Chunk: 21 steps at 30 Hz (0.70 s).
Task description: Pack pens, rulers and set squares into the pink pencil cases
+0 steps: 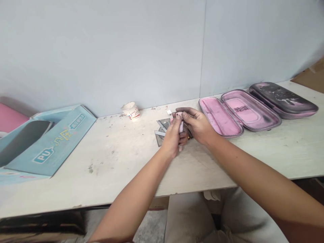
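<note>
Both my hands meet over the middle of the white table [113, 162]. My left hand [173, 136] is closed round a small pale pink object [181, 126], a slim stick or tube. My right hand [196, 125] pinches its upper end with fingers and thumb. Under my hands lie clear plastic set squares or rulers [162, 130], partly hidden. A tiny white piece [169, 111] lies just behind my fingers.
An open pink pencil case [239, 113] lies to the right, with a closed dark pink case [283, 99] behind it. A tipped paper cup [131, 111] sits near the wall. A light blue cardboard box [50, 141] lies at the left. The table's front edge is near my lap.
</note>
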Each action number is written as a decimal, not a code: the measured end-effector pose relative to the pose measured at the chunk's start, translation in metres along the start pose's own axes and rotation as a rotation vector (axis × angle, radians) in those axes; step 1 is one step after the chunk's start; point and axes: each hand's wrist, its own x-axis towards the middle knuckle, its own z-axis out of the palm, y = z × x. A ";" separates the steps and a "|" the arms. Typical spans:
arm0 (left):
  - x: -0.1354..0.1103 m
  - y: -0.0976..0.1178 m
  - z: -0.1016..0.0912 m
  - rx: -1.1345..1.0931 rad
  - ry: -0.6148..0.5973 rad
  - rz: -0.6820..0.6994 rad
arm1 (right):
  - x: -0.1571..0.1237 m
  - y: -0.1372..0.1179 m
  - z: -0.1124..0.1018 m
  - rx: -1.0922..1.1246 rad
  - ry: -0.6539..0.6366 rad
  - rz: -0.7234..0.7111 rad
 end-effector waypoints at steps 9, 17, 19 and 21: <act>0.006 -0.002 -0.014 0.078 0.000 0.122 | 0.009 -0.018 -0.040 -1.174 0.251 -0.238; 0.017 -0.002 -0.039 -0.005 0.119 0.158 | 0.001 -0.001 -0.047 -1.837 0.057 -0.190; 0.018 -0.004 -0.039 -0.006 0.135 0.153 | -0.001 -0.001 -0.038 -1.787 0.005 -0.238; 0.019 -0.005 -0.039 -0.006 0.154 0.152 | -0.005 0.000 -0.027 -1.757 -0.088 -0.288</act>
